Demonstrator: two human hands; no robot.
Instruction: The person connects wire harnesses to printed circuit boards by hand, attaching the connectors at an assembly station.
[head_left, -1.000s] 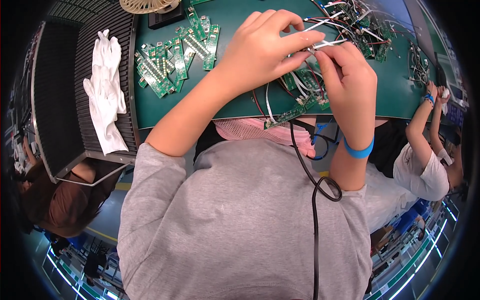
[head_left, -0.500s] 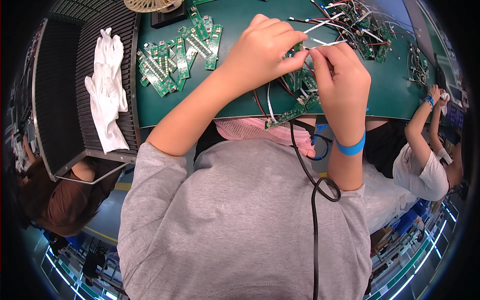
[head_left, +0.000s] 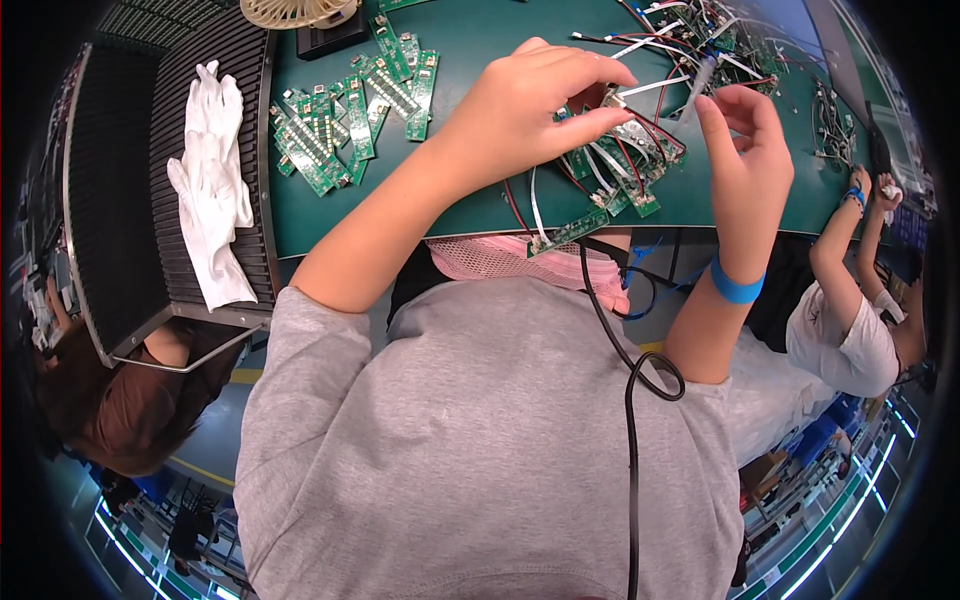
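Note:
My left hand (head_left: 545, 100) pinches a small green circuit board (head_left: 608, 100) between thumb and fingers; most of it is hidden. A white flat cable (head_left: 655, 87) and dark wires run near its end. My right hand (head_left: 748, 140) is to the right, thumb and curled fingers apart. A blurred, whitish translucent thing (head_left: 700, 82) shows beside its thumb; I cannot tell what it is or whether the hand touches it. Below my left hand lie several wired boards (head_left: 640, 160), one long board (head_left: 570, 232) sticking out over the table's near edge.
Loose green boards (head_left: 325, 135) lie at the left of the green table (head_left: 460, 215). A tangle of wired boards (head_left: 725, 50) is at the back right. White gloves (head_left: 212, 185) rest in a black ridged tray (head_left: 165, 200). A small fan (head_left: 300, 10) stands behind. Co-workers sit on both sides.
My right hand has let go of its pinch beside the left hand and moved right, its fingers loosening. My left hand stays nearly in place. The wired boards below show more.

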